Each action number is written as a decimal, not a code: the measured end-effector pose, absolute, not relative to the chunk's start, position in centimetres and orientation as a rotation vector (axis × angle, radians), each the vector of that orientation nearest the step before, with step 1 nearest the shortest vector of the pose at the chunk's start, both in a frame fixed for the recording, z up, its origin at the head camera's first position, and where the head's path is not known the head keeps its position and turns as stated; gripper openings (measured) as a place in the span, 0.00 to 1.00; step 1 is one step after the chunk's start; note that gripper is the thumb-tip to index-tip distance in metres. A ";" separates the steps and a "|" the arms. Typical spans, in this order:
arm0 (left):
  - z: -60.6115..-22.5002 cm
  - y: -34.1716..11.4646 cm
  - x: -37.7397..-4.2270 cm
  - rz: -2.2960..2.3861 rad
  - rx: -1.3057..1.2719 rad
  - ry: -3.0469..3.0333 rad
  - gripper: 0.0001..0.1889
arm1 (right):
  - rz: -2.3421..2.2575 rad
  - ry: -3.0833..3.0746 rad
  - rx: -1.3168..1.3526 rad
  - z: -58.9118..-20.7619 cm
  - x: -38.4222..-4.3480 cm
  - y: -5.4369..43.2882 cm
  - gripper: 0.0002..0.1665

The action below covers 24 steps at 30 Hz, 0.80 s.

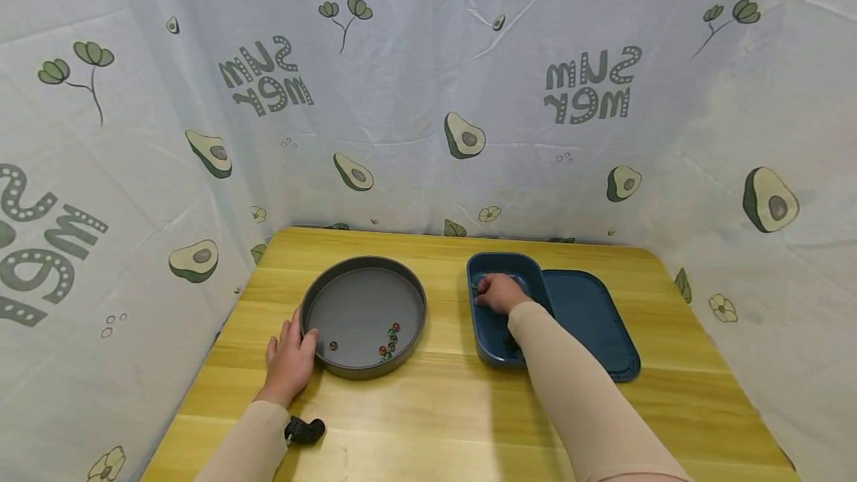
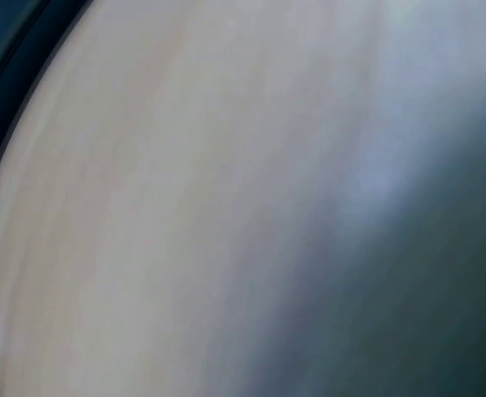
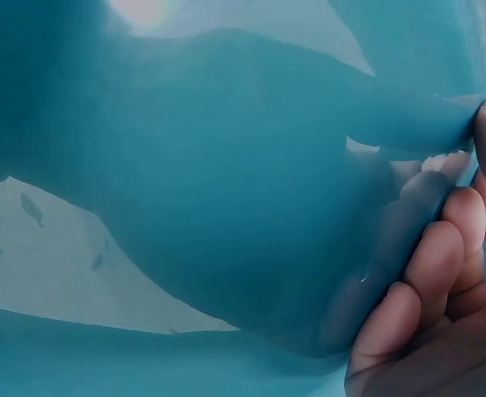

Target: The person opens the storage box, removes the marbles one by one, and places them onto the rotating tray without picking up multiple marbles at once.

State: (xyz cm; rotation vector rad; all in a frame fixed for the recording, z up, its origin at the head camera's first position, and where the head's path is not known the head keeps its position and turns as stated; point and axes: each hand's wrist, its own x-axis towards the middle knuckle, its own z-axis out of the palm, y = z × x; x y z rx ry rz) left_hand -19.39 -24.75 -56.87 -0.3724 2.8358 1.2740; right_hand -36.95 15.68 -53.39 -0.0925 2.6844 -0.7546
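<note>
A round dark grey pan (image 1: 361,303) stands on the wooden table at left, with several red, green and dark marbles (image 1: 392,332) on its floor. My left hand (image 1: 291,363) rests against the pan's near-left rim, fingers fairly straight along the outside. My right hand (image 1: 502,293) reaches into a deep blue box (image 1: 492,341), its fingertips low at the left wall. Beside those fingertips is a small green marble (image 1: 474,286). The right wrist view shows bent fingers (image 3: 437,248) over the shiny blue floor; I cannot tell whether they pinch a marble.
A flat blue lid (image 1: 589,318) lies right of the box, partly behind the right forearm. The black wrist device (image 1: 304,431) sticks out at the left wrist. A printed white curtain (image 1: 415,95) hangs behind and on both sides of the table (image 1: 442,407).
</note>
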 end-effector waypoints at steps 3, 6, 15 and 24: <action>-56.8 -24.7 -19.4 1.265 -0.376 2.834 0.37 | -0.748 2.701 -0.135 -53.6 -36.8 15.7 0.12; -56.9 -24.8 -19.4 1.260 -0.378 2.834 0.37 | -0.758 2.709 -0.167 -53.7 -36.7 15.8 0.11; -56.9 -24.8 -19.3 1.263 -0.380 2.839 0.37 | -0.775 2.706 -0.166 -53.8 -36.5 15.9 0.08; -56.9 -24.8 -19.3 1.265 -0.375 2.842 0.37 | -0.790 2.699 -0.157 -53.9 -36.5 16.0 0.08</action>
